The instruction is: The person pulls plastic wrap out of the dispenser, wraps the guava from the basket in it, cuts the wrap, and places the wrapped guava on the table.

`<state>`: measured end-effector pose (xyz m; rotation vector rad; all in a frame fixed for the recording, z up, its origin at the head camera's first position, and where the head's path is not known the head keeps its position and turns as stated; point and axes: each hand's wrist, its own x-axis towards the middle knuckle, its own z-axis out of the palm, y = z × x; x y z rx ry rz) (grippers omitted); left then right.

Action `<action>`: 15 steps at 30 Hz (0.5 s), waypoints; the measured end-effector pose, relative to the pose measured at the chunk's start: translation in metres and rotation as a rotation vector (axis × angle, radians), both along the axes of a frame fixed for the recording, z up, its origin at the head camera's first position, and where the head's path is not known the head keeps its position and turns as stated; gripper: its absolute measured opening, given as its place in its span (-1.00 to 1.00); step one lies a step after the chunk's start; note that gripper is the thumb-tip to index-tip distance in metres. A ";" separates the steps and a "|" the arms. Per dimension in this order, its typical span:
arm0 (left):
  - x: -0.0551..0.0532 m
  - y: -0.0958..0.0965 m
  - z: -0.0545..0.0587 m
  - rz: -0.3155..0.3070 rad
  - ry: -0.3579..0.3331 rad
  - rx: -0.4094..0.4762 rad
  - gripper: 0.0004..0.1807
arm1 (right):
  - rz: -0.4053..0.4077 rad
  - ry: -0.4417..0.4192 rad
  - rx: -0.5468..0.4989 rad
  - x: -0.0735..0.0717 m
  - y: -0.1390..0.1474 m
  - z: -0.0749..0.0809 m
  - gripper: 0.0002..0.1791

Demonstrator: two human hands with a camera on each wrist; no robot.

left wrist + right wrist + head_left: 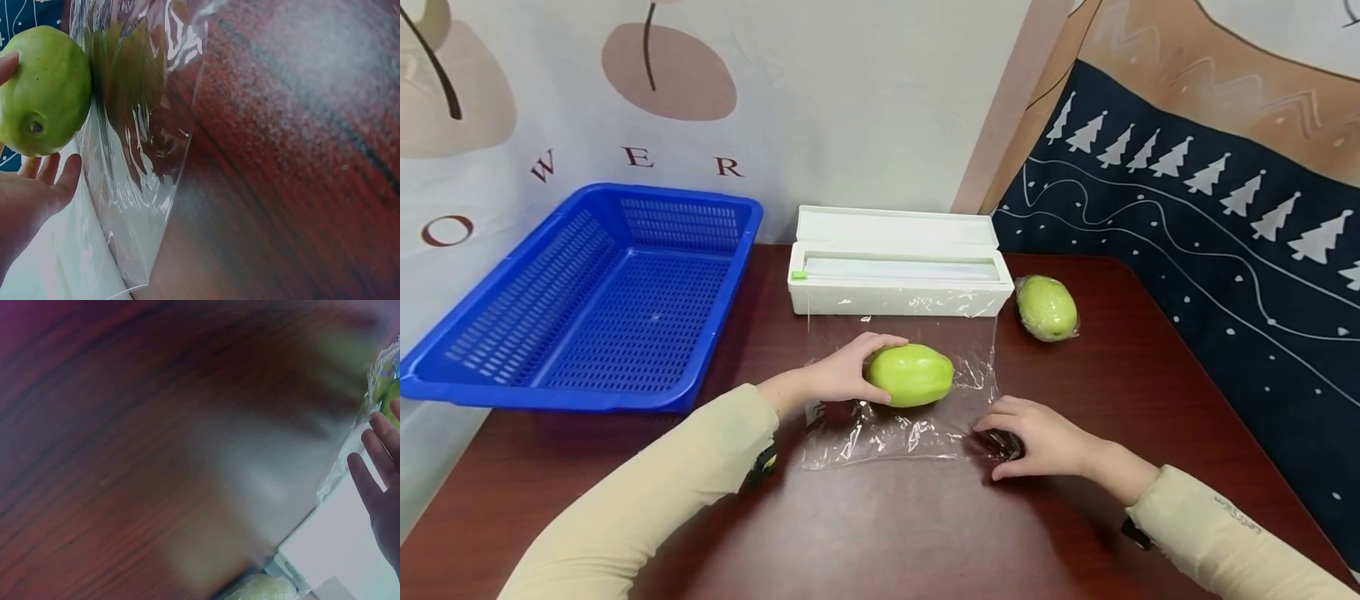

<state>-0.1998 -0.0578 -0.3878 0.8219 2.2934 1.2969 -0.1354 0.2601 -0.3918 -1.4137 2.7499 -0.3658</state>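
In the head view my left hand grips a smooth green oval fruit from its left side. Beneath the fruit, a sheet of clear cling film lies over the table, running out from the white cling film dispenser. The left wrist view shows the fruit's blemished end, with fingers around it. My right hand is at the film's lower right corner, thumb and fingers apart. In the right wrist view its fingers look extended beside the film edge; whether they touch it I cannot tell.
A blue plastic basket stands at the left. Right of the dispenser, whose lid is raised, lies another green fruit wrapped in film. A green slider sits on the dispenser's left end. Printed cloth hangs behind the table.
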 end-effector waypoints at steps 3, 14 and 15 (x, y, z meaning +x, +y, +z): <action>0.001 0.001 0.001 0.010 0.004 -0.004 -0.12 | -0.013 -0.015 0.008 0.002 0.005 0.001 -0.51; 0.011 -0.015 0.004 0.106 -0.034 0.038 -0.23 | 0.002 0.010 0.004 0.004 0.019 -0.002 -0.65; 0.014 -0.020 0.004 0.125 -0.032 0.041 -0.31 | 0.013 0.016 -0.009 0.003 0.020 -0.003 -0.67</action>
